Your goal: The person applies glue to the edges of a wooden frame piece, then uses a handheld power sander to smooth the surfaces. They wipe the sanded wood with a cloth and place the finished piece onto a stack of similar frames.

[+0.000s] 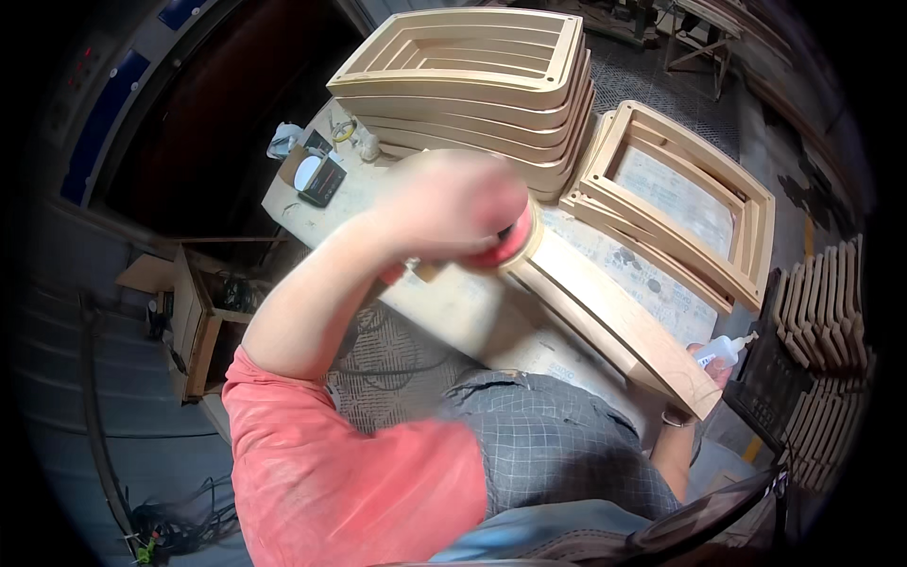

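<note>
At pale table (425, 304), curling blurred fingers of left hand (455, 196) around sander (499, 251), holding it against frame (614, 312) just below; supporting frame's other end with right hand (720, 374), part-hidden, can't tell if pinching.

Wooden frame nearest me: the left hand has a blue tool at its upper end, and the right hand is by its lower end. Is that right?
Not quite: the tool is red, not blue, as the head view shows. The rest stands: the left hand has it at the wooden frame's upper end, and the right hand is by the lower end.
</note>
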Action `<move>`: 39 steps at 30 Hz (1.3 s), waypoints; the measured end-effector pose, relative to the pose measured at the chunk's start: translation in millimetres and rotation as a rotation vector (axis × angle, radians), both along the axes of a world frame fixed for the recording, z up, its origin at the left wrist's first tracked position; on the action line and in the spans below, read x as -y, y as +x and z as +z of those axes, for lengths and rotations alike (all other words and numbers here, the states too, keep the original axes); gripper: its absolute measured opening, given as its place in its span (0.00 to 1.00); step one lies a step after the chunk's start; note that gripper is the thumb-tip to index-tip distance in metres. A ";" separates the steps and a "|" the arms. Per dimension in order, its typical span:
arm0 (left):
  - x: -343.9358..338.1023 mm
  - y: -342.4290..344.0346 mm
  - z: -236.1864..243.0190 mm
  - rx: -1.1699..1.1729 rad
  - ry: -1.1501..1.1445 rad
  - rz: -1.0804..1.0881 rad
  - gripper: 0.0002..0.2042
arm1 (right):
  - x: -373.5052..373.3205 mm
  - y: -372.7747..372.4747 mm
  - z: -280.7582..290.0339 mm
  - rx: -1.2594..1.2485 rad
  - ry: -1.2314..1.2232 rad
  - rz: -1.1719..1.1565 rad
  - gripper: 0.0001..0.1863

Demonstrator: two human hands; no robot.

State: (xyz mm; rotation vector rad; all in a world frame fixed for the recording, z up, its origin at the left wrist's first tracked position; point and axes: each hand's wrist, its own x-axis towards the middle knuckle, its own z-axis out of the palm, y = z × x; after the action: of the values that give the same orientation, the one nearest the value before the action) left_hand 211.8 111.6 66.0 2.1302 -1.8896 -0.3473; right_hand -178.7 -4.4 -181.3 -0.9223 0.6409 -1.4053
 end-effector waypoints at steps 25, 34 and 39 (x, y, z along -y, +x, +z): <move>53.1 -182.5 13.7 0.085 0.093 -0.595 0.25 | 6.4 12.5 13.7 0.153 0.202 0.133 0.22; 53.8 -190.0 11.6 0.045 0.124 -0.541 0.20 | 3.0 19.5 28.3 0.124 0.225 0.074 0.22; 35.8 -112.0 21.8 0.167 0.267 -0.071 0.27 | 7.3 16.5 26.1 0.096 0.187 0.121 0.22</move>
State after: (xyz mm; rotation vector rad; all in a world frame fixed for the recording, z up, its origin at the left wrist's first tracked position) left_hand 99.8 75.8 87.8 2.3299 -2.1205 -0.4734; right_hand -162.2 -11.7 -155.2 -0.7288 0.6227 -1.2516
